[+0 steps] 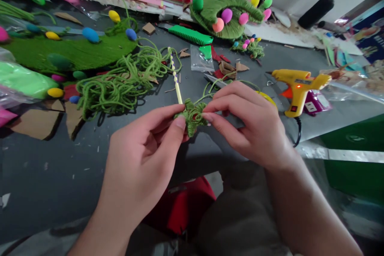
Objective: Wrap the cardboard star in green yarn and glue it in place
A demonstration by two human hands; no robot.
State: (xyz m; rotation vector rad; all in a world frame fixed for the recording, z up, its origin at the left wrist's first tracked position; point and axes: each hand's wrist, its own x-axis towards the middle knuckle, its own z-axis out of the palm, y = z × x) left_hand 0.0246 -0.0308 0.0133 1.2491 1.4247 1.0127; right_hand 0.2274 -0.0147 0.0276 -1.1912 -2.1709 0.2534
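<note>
Between my hands, just over the table's front edge, is a small star wrapped in green yarn, with a little red showing near its middle. My left hand pinches the star's left side between thumb and fingers. From the other side, my right hand has its thumb and index fingertips closed at the star's right edge, on the green yarn there. A strand of green yarn runs from the star toward the back right. Behind the star lies a pale patterned stick; whether the two touch is hidden.
A loose heap of green yarn lies left. A yellow glue gun with a lit red light rests on the right. Beyond are a green utility knife, scissors, cardboard scraps and a green yarn-covered shape with coloured balls.
</note>
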